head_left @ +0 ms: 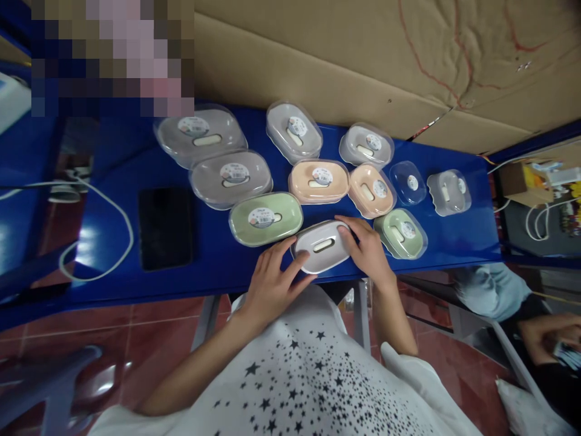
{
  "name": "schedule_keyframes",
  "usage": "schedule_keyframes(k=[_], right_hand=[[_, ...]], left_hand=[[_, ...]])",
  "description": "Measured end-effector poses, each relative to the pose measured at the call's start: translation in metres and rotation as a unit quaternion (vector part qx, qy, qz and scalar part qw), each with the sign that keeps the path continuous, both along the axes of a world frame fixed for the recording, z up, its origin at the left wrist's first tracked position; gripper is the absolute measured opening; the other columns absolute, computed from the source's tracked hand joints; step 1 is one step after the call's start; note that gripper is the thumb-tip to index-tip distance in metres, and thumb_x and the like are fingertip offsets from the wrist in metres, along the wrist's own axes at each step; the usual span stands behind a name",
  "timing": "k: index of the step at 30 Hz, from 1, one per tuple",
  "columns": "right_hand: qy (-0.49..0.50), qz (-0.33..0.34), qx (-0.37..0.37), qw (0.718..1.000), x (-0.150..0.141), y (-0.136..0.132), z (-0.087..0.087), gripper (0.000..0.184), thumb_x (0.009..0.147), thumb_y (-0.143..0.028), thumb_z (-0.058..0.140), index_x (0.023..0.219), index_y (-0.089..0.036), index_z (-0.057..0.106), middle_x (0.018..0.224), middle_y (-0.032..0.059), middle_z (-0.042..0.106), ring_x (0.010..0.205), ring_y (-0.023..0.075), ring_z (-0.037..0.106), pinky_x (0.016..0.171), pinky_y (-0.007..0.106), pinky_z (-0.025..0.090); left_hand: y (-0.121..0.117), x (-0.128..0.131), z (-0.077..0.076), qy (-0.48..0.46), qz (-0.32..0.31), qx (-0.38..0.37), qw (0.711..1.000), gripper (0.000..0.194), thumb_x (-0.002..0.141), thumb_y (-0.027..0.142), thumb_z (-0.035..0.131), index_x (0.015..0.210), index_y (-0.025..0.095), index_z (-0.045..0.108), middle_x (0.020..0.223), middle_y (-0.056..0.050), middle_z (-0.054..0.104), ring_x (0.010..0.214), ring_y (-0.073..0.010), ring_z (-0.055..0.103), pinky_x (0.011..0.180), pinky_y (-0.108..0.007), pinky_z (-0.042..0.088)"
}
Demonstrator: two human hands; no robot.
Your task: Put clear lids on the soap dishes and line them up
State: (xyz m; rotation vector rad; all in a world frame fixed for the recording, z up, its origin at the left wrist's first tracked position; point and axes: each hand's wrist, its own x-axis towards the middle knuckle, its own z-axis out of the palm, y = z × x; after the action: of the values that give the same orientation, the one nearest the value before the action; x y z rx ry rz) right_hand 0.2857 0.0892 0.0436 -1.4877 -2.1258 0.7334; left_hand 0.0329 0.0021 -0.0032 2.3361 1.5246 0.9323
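White shirt with dark printed stars is nearest. Beyond it, at the near edge of the glossy blue surface, the left hand and the right hand have their grip clamped on opposite ends of a smooth grey oval box with a pale oblong inset. Around it stand green boxes, peach boxes and other greyish boxes, under clear plastic covers. Round white labels carry print and barcodes, too small to read. Farther left lies a flat black device.

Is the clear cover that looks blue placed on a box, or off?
Off: only the blue table shows through the clear cover.
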Motion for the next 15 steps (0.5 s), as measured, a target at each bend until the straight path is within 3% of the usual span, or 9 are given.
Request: schedule_keyframes(k=[5, 8, 10, 13, 15], right_hand=[[-0.035, -0.007, 0.035, 0.999, -0.019, -0.002, -0.012, 0.036, 0.114, -0.042, 0.049, 0.140, -0.028, 0.069, 0.131, 0.0099, 0.075, 0.123, 0.0297, 0.071, 0.110, 0.051, 0.057], [-0.063, 0.008, 0.084, 0.994, -0.014, -0.005, -0.005, 0.036, 0.114, -0.039, 0.048, 0.140, -0.027, 0.069, 0.131, 0.0107, 0.076, 0.123, 0.0307, 0.071, 0.109, 0.053, 0.057], [-0.067, -0.012, 0.124, 0.990, 0.010, -0.001, 0.010, 0.035, 0.114, -0.037, 0.048, 0.141, -0.029, 0.068, 0.133, 0.0091, 0.076, 0.126, 0.0296, 0.070, 0.109, 0.051, 0.056], [-0.112, -0.111, 0.177, 0.972, 0.073, 0.026, 0.034, 0.036, 0.113, -0.040, 0.048, 0.140, -0.028, 0.069, 0.137, 0.0113, 0.074, 0.132, 0.0300, 0.067, 0.116, 0.053, 0.052], [-0.163, -0.136, 0.148, 0.966, 0.119, 0.058, 0.040, 0.039, 0.110, -0.044, 0.053, 0.141, -0.024, 0.069, 0.146, 0.0157, 0.069, 0.141, 0.0322, 0.061, 0.124, 0.055, 0.044]], left_hand=[[0.001, -0.001, -0.001, -0.016, -0.006, -0.007, 1.000, 0.044, 0.099, 0.036, 0.077, 0.136, 0.022, 0.058, 0.150, -0.022, 0.056, 0.139, -0.0364, 0.062, 0.108, -0.053, 0.060], [0.001, -0.003, -0.002, -0.018, -0.003, -0.008, 1.000, 0.044, 0.099, 0.034, 0.078, 0.137, 0.021, 0.058, 0.151, -0.023, 0.054, 0.141, -0.0373, 0.060, 0.110, -0.055, 0.059], [0.000, -0.003, -0.002, -0.020, -0.005, -0.008, 1.000, 0.046, 0.099, 0.032, 0.078, 0.138, 0.021, 0.058, 0.154, -0.023, 0.053, 0.143, -0.0377, 0.059, 0.112, -0.055, 0.059], [0.000, -0.004, -0.003, -0.036, -0.008, -0.012, 0.999, 0.047, 0.097, 0.030, 0.079, 0.138, 0.020, 0.058, 0.155, -0.023, 0.052, 0.145, -0.0381, 0.058, 0.114, -0.055, 0.058], [0.001, -0.006, -0.003, -0.052, -0.014, -0.019, 0.998, 0.045, 0.098, 0.029, 0.078, 0.137, 0.021, 0.058, 0.156, -0.022, 0.052, 0.145, -0.0379, 0.058, 0.114, -0.056, 0.059]])
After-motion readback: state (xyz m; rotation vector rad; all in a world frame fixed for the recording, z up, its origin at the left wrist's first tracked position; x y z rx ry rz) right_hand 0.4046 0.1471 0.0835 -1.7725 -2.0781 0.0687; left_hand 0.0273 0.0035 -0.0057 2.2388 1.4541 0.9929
